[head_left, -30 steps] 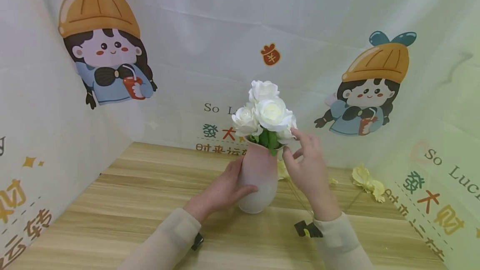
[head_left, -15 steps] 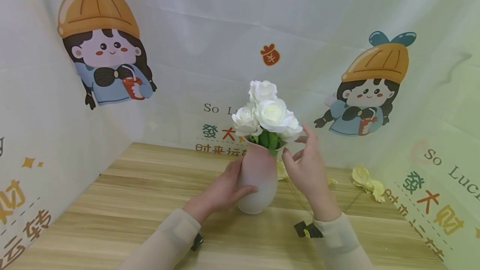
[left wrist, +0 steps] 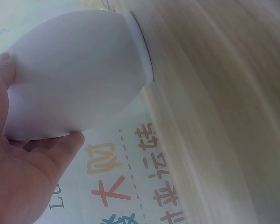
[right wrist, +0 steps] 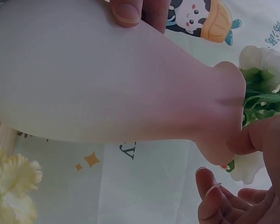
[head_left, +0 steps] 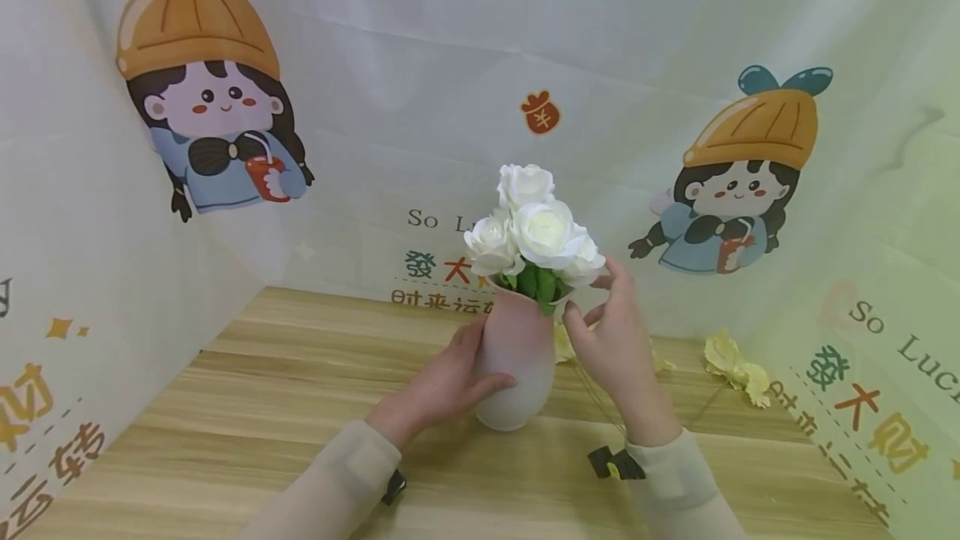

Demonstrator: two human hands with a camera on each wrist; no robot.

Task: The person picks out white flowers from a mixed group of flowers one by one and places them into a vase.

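A vase (head_left: 517, 365), pink at the neck and fading to white below, stands on the wooden tabletop. Several white roses (head_left: 545, 232) with green leaves rise from its mouth. My left hand (head_left: 446, 382) grips the vase from the left, thumb across the front and fingers behind. At the right of the mouth is my right hand (head_left: 618, 348), its thumb at the flared rim (right wrist: 231, 112) and its index fingertip beside the lowest right rose. The other fingers of that hand are loosely bent, apart from the vase, in the right wrist view.
Yellow flowers (head_left: 735, 365) lie on the table (head_left: 300, 373) at the right. Another yellow flower (head_left: 564, 342) lies behind the vase, partly hidden, with thin stems running toward my right wrist. A printed cloth (head_left: 420, 90) hangs around the back and sides.
My right index finger has shifted outward to the right, and the right-hand rose now shows more fully beside it. The left hand and the vase have stayed in place.
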